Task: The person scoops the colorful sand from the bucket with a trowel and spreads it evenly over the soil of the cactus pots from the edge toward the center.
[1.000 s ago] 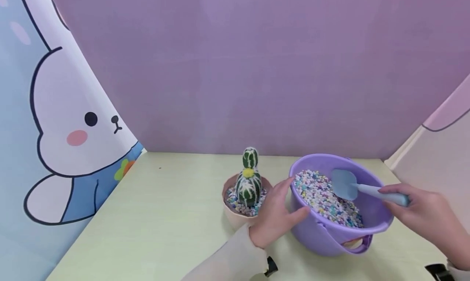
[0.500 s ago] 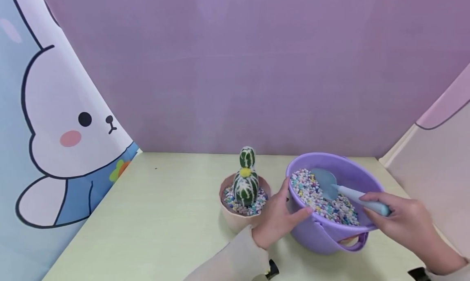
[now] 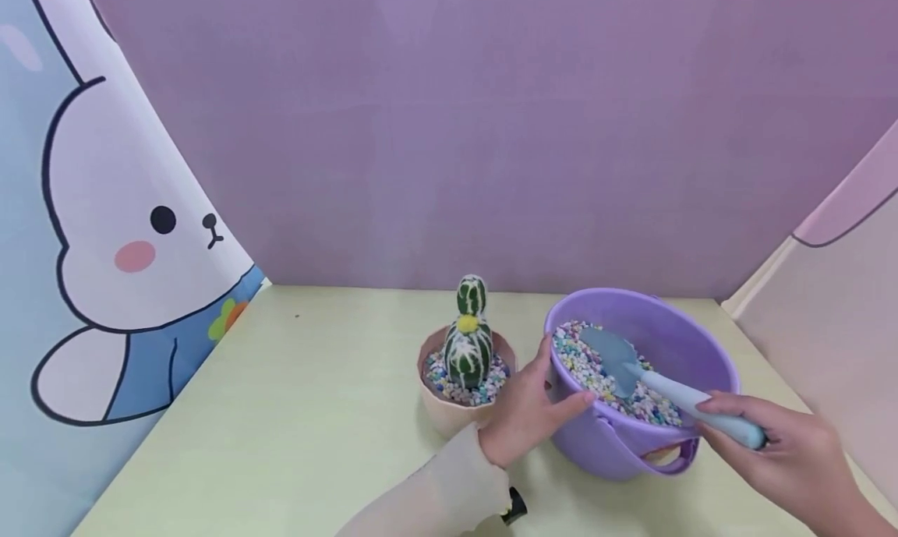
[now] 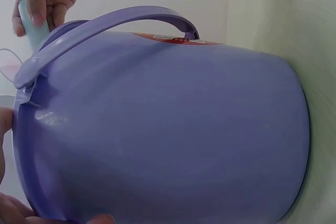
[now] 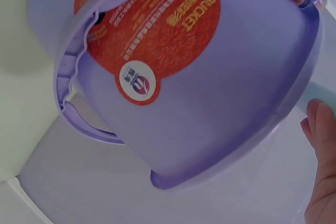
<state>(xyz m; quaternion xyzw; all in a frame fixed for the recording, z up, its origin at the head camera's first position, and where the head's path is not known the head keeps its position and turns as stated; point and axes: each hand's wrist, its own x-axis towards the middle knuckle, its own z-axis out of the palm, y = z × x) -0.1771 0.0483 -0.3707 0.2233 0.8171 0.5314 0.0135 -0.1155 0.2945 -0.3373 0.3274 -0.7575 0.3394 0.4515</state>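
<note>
My right hand (image 3: 793,451) holds a light blue toy shovel (image 3: 673,393) by its handle. The shovel's blade lies over small multicoloured pebbles (image 3: 578,358) in a purple bucket (image 3: 596,451), partly sunk among them. At the bucket's left side, my left hand (image 3: 522,412) grips the rim, thumb laid along the front edge. In the left wrist view its fingers show at the rim and against the wall of the bucket (image 4: 173,119). Close behind the left hand stands a pink pot (image 3: 449,416) with a green cactus (image 3: 470,358) set in similar pebbles.
A pale green tabletop (image 3: 316,397) carries the pot and bucket. A purple backdrop (image 3: 449,132) rises along its rear edge, with a rabbit-print sheet (image 3: 105,186) at the left. The bucket's handle (image 4: 142,14) hangs on its near side.
The shovel has moved left and down from the bucket's right inner wall into the pebbles, the right hand going with it. The left hand keeps its place at the rim.
</note>
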